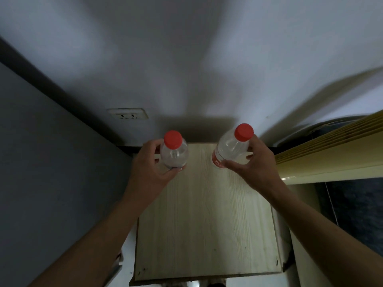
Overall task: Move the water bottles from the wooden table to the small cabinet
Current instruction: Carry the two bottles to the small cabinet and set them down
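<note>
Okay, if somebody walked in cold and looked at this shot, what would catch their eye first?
Two clear water bottles with bright red caps, side by side over the far end of a pale wooden top. The left hand grips the left bottle, which looks upright, and the right hand grips the right bottle, which tilts. Behind them, a wall socket sits low on the white wall, at the left.

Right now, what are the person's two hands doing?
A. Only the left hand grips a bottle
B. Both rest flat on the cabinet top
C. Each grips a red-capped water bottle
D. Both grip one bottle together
C: the left hand curls round the left bottle and the right hand round the right bottle, above the pale wooden top.
</note>
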Motion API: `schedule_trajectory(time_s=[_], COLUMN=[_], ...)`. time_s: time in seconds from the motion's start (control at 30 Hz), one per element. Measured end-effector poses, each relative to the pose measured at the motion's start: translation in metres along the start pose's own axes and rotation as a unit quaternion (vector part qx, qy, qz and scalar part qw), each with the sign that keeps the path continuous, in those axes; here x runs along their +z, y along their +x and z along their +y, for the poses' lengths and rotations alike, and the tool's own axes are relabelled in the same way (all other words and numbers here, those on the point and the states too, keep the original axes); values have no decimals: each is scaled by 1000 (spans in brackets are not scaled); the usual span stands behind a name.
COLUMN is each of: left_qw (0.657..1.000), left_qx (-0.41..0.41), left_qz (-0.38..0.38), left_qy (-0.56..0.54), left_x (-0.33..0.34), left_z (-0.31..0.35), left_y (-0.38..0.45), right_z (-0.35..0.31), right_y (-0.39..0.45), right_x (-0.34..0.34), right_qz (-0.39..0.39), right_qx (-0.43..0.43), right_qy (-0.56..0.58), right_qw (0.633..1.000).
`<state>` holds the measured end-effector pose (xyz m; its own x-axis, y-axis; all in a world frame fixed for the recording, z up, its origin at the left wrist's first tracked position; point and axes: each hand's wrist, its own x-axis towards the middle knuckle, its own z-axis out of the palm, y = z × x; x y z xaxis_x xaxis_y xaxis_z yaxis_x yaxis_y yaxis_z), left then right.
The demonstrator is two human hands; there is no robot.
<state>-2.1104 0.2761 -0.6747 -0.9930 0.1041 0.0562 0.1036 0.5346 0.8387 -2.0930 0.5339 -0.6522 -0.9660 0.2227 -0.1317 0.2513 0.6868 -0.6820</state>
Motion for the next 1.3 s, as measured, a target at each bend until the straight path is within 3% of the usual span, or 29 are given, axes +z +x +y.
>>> schedule_trajectory(time_s=[0.33, 0.57, 0.7, 0.9, 1.3], left_qw=[1000, 998, 995, 987, 969], left_qx=[-17, -6, 1, 3, 15], left_qz=[0, 52, 32, 7, -31], left_qy=[17, 44, 97, 161, 243], left_x=[-67, -126, -163, -209, -259], left_z=[62, 148, 198, 259, 375], left_y=[14, 41, 55, 62, 31], right_z=[-64, -134, -178, -238, -304], right_y=[2, 6, 3, -17, -74], right_x=[-60, -129, -174, -240, -344], right_qz=[-50, -51, -56, -36, 38], right_qx=[-10, -44, -79, -114, -153], right_qy=[1, -56, -81, -130, -75], right_qw=[999, 996, 992, 984, 985])
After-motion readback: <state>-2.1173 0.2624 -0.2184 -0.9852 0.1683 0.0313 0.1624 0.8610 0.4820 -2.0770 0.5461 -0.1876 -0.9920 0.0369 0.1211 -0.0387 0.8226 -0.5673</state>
